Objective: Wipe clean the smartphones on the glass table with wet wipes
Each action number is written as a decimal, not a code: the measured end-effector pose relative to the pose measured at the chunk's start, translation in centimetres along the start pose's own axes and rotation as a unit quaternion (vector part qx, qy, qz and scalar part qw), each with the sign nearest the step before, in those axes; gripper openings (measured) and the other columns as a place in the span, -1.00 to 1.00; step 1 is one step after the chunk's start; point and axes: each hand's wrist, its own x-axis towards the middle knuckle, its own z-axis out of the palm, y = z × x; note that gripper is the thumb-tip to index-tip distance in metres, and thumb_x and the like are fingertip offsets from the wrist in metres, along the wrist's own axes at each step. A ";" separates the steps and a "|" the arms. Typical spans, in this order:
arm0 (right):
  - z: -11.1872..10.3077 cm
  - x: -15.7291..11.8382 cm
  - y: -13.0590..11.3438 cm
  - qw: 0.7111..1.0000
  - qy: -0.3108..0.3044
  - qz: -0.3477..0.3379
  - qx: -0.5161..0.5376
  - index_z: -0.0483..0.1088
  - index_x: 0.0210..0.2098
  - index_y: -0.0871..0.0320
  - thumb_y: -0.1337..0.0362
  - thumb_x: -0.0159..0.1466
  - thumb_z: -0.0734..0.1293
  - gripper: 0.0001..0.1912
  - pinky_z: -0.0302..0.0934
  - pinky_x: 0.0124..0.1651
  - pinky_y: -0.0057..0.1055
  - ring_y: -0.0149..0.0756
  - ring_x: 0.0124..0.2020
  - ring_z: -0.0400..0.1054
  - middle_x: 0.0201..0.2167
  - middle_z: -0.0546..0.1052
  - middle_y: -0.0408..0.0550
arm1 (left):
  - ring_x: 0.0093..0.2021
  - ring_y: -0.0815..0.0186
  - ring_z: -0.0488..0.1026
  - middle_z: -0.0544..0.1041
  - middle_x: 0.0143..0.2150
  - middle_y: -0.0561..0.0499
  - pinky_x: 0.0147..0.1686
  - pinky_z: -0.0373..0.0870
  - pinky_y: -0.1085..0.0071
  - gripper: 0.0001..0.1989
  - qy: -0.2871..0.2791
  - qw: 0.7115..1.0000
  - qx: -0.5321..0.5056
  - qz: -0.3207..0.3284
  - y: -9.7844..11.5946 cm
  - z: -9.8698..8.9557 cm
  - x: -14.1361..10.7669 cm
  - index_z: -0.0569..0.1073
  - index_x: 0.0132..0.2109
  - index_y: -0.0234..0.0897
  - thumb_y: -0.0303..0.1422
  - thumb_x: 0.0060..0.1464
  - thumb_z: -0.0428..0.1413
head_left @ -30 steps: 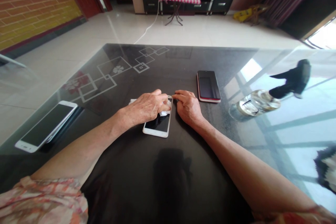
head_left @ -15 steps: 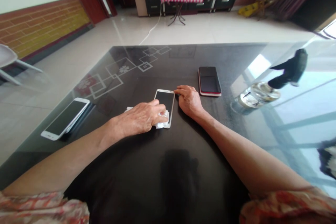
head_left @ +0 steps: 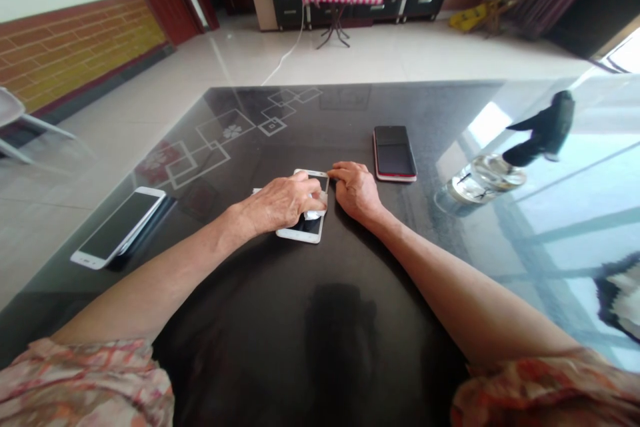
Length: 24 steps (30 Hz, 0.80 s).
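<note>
A white smartphone (head_left: 299, 235) lies face up on the dark glossy table in front of me. My left hand (head_left: 286, 202) is closed around a crumpled white tissue (head_left: 315, 215) and presses it on the middle of the screen, covering much of the phone's left side. A bit of the tissue sticks out behind that hand. My right hand (head_left: 358, 192) rests on the table with curled fingers, its fingertips against the phone's upper right edge.
Two stacked phones (head_left: 395, 153) lie beyond my right hand. At the left, a white phone (head_left: 119, 227) leans on a dark one. A clear spray bottle (head_left: 483, 180) with a black trigger stands at the right. A black-and-white item (head_left: 623, 297) sits at the right edge.
My left hand has slid the tissue up the screen, away from me, so the phone's lower end now shows. My right hand stays at the phone's edge.
</note>
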 end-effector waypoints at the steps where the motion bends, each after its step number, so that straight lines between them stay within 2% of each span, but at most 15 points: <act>1: 0.0 0.0 -0.1 1.000 -0.001 0.000 -0.002 0.59 -0.19 0.21 0.52 0.15 0.16 -0.58 0.21 0.16 -0.25 -0.15 0.01 0.38 -0.05 0.56 0.05 | -0.08 0.27 0.31 0.46 -0.06 0.00 -0.18 0.34 0.43 -0.71 0.003 1.000 -0.001 0.002 0.3 0.0 -0.4 0.52 -0.07 -0.10 -0.47 0.28 -0.07; 6: -0.1 0.0 -0.1 1.000 0.001 0.002 -0.005 0.60 -0.19 0.20 0.52 0.15 0.16 -0.58 0.23 0.15 -0.26 -0.15 0.00 0.38 -0.05 0.56 0.02 | -0.08 0.27 0.30 0.45 0.00 -0.01 -0.18 0.35 0.42 -0.66 0.015 1.000 -0.009 0.020 2.3 0.0 -3.8 0.49 -0.02 -0.11 -0.54 0.26 -0.09; 9: 0.0 0.0 0.0 1.000 0.004 -0.001 -0.002 0.59 -0.19 0.17 0.51 0.15 0.17 -0.59 0.24 0.15 -0.25 -0.16 0.00 0.38 -0.07 0.57 0.00 | -0.10 0.29 0.30 0.45 0.00 -0.01 -0.19 0.36 0.43 -0.62 0.024 0.999 -0.019 0.022 2.8 0.0 -5.1 0.47 0.02 -0.09 -0.56 0.26 -0.11; 12: 0.1 0.0 0.1 1.000 0.005 -0.001 -0.002 0.60 -0.19 0.18 0.51 0.15 0.17 -0.59 0.25 0.14 -0.25 -0.15 0.00 0.38 -0.06 0.56 0.00 | -0.11 0.30 0.30 0.45 0.00 0.00 -0.20 0.36 0.45 -0.62 0.033 0.999 -0.021 0.020 2.5 0.2 -4.9 0.48 0.00 -0.08 -0.57 0.25 -0.10; 18: 0.2 0.1 0.2 1.000 0.006 -0.001 -0.013 0.60 -0.20 0.18 0.50 0.15 0.17 -0.59 0.24 0.13 -0.23 -0.14 -0.02 0.38 -0.06 0.56 0.01 | -0.12 0.24 0.29 0.46 -0.04 -0.03 -0.25 0.36 0.43 -0.71 0.054 0.998 0.011 -0.007 1.5 1.0 -2.8 0.51 -0.05 -0.12 -0.52 0.24 -0.03; 24: 0.3 0.0 0.3 1.000 0.012 -0.008 -0.011 0.60 -0.21 0.16 0.50 0.14 0.17 -0.60 0.25 0.12 -0.21 -0.14 -0.03 0.39 -0.07 0.57 0.00 | -0.09 0.28 0.30 0.46 0.00 -0.01 -0.18 0.36 0.44 -0.61 0.052 0.998 -0.029 0.027 2.2 0.7 -3.9 0.51 -0.04 -0.10 -0.60 0.21 -0.08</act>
